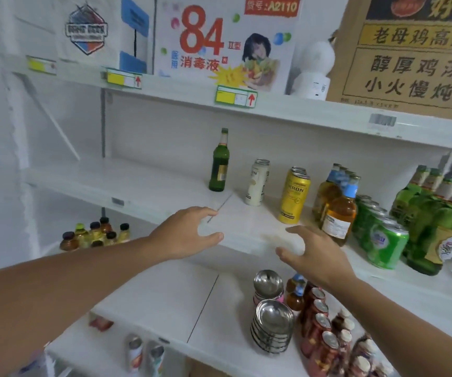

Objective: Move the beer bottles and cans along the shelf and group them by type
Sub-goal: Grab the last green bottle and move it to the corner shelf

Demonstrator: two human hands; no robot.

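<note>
A person's two bare hands hover, empty and spread, over the front edge of a white shop shelf [148,186] where beer is being sorted by type: the left hand [189,235] and the right hand [314,254] both have fingers apart and grip nothing. Taking the yellow can [294,197] as the marker, a white can [256,183] stands just to its left, and a single dark green bottle [219,161] stands further left, well apart from everything else. To the yellow can's right come a row of amber bottles [339,213] with blue neck labels, then a row of green cans [382,240], then a cluster of light green bottles [437,213] at the far right. More yellow cans appear to queue behind the front one, though only their tops show. The likely hazard lies on the crowded side: the right hand sits just in front of the nearest amber bottle, and a careless sweep could knock it into its neighbours or off the front edge. The lone green bottle, tall and narrow, could topple if pushed high on the neck. The light green cluster is cut off by the frame edge, most labels are too blurred to read, and the count in each row cannot be told.
</note>
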